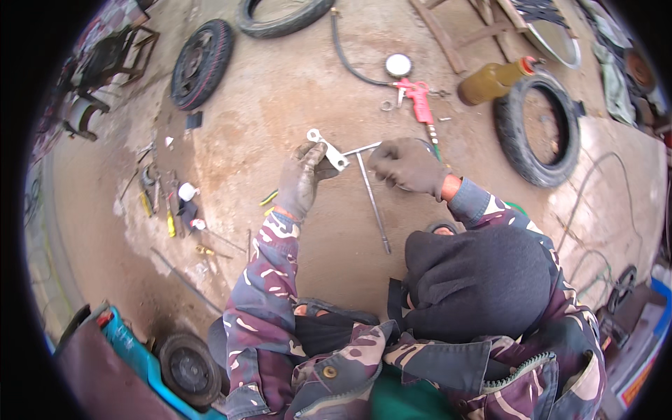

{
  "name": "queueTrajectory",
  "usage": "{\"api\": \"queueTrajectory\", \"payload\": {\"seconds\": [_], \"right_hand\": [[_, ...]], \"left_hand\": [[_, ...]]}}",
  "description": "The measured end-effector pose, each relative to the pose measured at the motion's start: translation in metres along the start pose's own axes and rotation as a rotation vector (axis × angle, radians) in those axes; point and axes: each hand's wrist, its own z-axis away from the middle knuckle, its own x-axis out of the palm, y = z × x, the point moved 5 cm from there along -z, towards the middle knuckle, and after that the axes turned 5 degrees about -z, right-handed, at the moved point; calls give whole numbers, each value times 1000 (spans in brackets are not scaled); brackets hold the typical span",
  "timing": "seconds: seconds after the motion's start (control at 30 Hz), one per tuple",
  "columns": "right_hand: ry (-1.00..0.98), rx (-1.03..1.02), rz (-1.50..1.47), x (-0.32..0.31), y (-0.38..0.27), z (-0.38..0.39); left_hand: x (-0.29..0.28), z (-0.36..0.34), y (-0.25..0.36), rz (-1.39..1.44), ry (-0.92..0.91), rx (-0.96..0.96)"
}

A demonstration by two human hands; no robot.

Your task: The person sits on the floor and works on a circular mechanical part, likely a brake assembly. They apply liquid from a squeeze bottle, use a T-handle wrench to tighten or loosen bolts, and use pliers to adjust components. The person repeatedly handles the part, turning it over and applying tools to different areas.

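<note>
My left hand (pixel 302 178), in a dirty grey glove, is closed on a silver metal lever plate (pixel 330 151). The plate has a round eye at its upper end and a small hole at its wider lower end. My right hand (pixel 407 166), gloved too, is held just to the right with its fingers curled in. Whatever it may grip is hidden. Between the hands a T-handle wrench (pixel 367 189) shows, its shaft pointing toward me. One end of its crossbar meets the edge of my right hand; I cannot tell whether they touch.
A red tyre inflator gun (pixel 420 101) with a gauge and hose lies ahead, near a yellowish bottle (pixel 495 82) and a loose tyre (pixel 535 129). A wheel (pixel 201 64) lies far left. Screwdrivers (pixel 170 222) and other tools are scattered left. Near left is a teal machine part (pixel 136 357).
</note>
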Motion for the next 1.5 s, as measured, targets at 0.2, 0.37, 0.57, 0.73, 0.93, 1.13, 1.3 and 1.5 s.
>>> {"api": "queueTrajectory", "payload": {"seconds": [0.2, 0.37, 0.57, 0.73, 0.93, 1.13, 1.3, 1.5], "right_hand": [[449, 94, 130, -67, 77, 40], [483, 139, 345, -77, 104, 34], [499, 69, 627, -75, 101, 23], [426, -15, 618, -70, 103, 2], [463, -61, 625, -78, 118, 7], [545, 47, 238, -83, 122, 37], [378, 126, 245, -86, 94, 32], [-6, 198, -688, -66, 87, 8]], "left_hand": [[-21, -31, -71, -970, 35, -114], [-25, -23, -64, -1332, 195, -79], [21, -37, -65, -717, 35, -88], [87, -45, -100, -546, -135, -92], [113, -55, -98, -666, -181, -82], [143, -28, -75, -529, -232, 157], [139, -5, -33, -793, -94, 409], [121, 16, 6, -852, 9, 496]]}}
